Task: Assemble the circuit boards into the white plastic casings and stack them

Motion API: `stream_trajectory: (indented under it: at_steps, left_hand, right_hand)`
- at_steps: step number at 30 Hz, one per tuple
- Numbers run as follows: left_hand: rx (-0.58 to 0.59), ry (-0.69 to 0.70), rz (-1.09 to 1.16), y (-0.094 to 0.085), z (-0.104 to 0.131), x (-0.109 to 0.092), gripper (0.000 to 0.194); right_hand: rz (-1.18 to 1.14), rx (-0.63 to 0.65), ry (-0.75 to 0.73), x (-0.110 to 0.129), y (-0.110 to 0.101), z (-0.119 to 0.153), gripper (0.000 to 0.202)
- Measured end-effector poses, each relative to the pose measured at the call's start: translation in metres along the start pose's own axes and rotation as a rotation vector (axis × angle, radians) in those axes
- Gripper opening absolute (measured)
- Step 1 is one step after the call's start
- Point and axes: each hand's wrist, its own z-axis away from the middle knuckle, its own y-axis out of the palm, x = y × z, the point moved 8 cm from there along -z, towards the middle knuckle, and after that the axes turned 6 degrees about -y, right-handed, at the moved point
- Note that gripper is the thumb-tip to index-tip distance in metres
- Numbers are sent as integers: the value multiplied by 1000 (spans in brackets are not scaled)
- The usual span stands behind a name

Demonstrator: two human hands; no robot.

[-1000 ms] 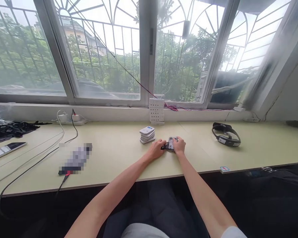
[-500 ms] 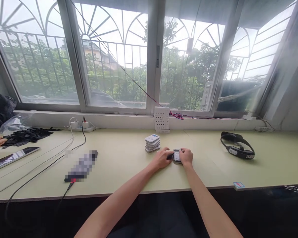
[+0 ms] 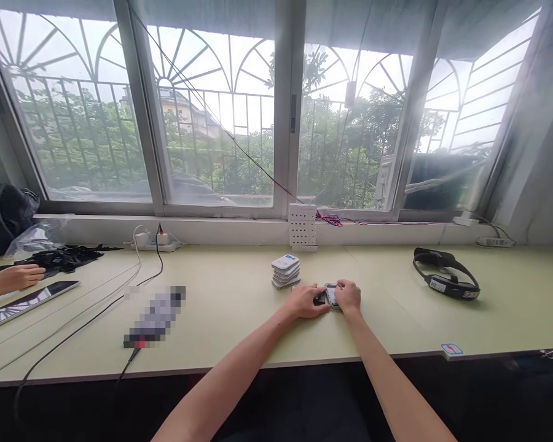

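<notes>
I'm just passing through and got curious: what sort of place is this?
Probably a small electronics workroom: a long table runs below the windows, a stack of flat white devices stands near a small device being handled, and a power strip sits at the back.

From afar, I see the right hand (image 3: 349,298) holding an open device (image 3: 332,296), the left hand (image 3: 304,301) touching a dark piece (image 3: 321,298). Beyond them, a white stack (image 3: 286,272) stands on the tabletop (image 3: 225,301).
</notes>
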Motion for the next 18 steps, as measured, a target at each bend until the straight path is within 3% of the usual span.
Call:
stream_trajectory:
  at_steps: [5, 10, 14, 18]
  left_hand:
    - [27, 6, -45, 1, 1, -1, 61]
    - [-53, 44, 34, -3, 4, -3, 54]
    - [-297, 84, 171, -30, 5, -1, 35]
    - [-702, 53, 141, -74, 16, 14, 22]
  right_hand:
    - [9, -6, -6, 2, -2, 0, 37]
    - [-4, -9, 10, 2, -5, 1, 38]
    - [50, -1, -26, 5, -5, 0, 40]
    - [89, -75, -102, 10, -8, 0, 36]
